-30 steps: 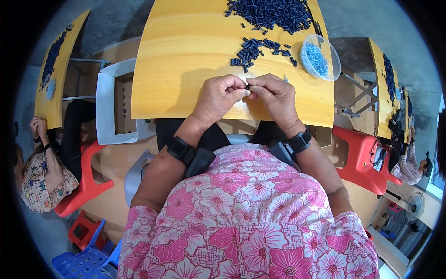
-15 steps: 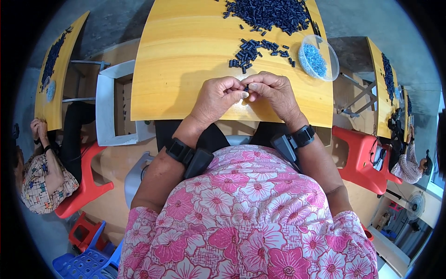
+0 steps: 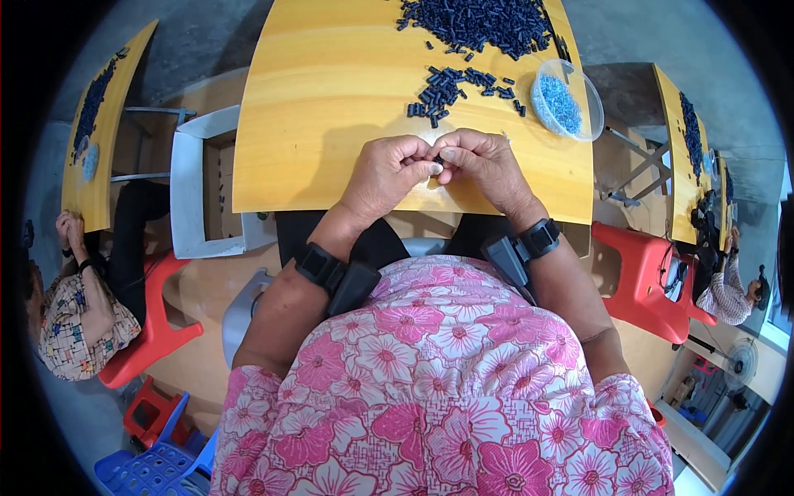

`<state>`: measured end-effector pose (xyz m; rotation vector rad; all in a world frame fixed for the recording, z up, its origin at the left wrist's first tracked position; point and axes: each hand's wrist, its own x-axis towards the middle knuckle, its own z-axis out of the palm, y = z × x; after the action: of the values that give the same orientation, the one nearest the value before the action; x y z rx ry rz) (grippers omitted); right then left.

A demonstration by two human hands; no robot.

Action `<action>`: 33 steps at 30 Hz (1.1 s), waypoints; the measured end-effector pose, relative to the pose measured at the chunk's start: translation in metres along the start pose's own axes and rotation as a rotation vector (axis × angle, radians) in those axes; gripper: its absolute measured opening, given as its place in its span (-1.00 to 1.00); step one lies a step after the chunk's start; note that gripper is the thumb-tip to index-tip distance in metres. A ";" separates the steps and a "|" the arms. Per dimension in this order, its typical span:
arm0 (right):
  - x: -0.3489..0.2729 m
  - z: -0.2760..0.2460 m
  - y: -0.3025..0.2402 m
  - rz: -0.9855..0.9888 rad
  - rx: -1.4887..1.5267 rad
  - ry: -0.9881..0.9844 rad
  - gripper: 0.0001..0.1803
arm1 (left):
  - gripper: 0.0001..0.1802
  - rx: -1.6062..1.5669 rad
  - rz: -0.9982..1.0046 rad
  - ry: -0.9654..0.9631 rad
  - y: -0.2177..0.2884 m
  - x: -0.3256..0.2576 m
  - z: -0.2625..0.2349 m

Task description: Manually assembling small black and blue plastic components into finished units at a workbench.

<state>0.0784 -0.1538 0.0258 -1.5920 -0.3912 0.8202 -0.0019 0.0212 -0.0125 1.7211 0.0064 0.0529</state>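
Note:
Both my hands meet over the near part of the yellow wooden table [image 3: 306, 91]. My left hand [image 3: 389, 171] is closed in a pinch on a small black cylindrical piece [image 3: 439, 159], mostly hidden by the fingers. From the other side, my right hand [image 3: 486, 168] pinches at the same piece, thumb and forefinger pressed together. Whether it also holds some tiny part cannot be seen. Just beyond my fingers lies a loose group of black cylindrical pieces [image 3: 438, 95]. A clear round tub [image 3: 592, 112] with small light-blue pieces [image 3: 559, 105] stands to their right.
A large heap of black pieces [image 3: 475, 23] covers the table's far end. An open white box [image 3: 188, 186] is beside the table's left edge. Red stools [image 3: 641, 281] stand on both sides. Other people sit at tables left [image 3: 87, 318] and right [image 3: 728, 285].
My hands stay in nearly the same place, with only slight finger movement around the black piece. The pieces on the table look unmoved.

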 end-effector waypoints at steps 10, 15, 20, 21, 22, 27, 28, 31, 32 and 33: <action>0.002 -0.008 -0.004 0.021 0.051 -0.119 -0.83 | -0.87 -0.004 -0.032 -0.018 0.007 0.002 -0.001; 0.003 -0.006 -0.002 0.029 0.078 -0.096 -0.83 | -0.84 -0.028 -0.020 -0.015 0.001 0.006 -0.003; 0.004 -0.006 0.001 0.002 0.084 -0.085 -0.82 | -0.88 -0.060 -0.062 -0.037 0.006 0.005 -0.003; 0.004 -0.006 0.001 0.003 0.085 -0.085 -0.82 | -0.88 -0.065 -0.069 -0.043 0.006 0.006 -0.003; 0.003 -0.006 0.002 -0.015 0.081 -0.081 -0.82 | -0.88 -0.064 -0.071 -0.042 0.005 0.005 -0.003; 0.004 -0.007 0.003 -0.016 0.058 -0.040 -0.81 | -0.88 -0.082 -0.055 -0.036 0.004 0.004 -0.003; 0.006 -0.009 0.005 -0.032 0.046 -0.072 -0.78 | -0.88 -0.081 -0.056 -0.036 0.004 0.004 -0.003; 0.005 -0.007 0.007 -0.047 0.038 -0.081 -0.77 | -0.88 -0.050 -0.059 -0.040 0.002 0.005 -0.003; 0.005 -0.006 0.007 -0.046 0.041 -0.058 -0.79 | -0.88 -0.048 -0.061 -0.036 0.001 0.005 -0.002; 0.005 -0.005 0.006 -0.047 0.042 -0.058 -0.79 | -0.88 -0.045 -0.062 -0.032 0.000 0.005 -0.002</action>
<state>0.0843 -0.1555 0.0186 -1.5178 -0.4487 0.8352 0.0034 0.0233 -0.0120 1.6752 0.0348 -0.0203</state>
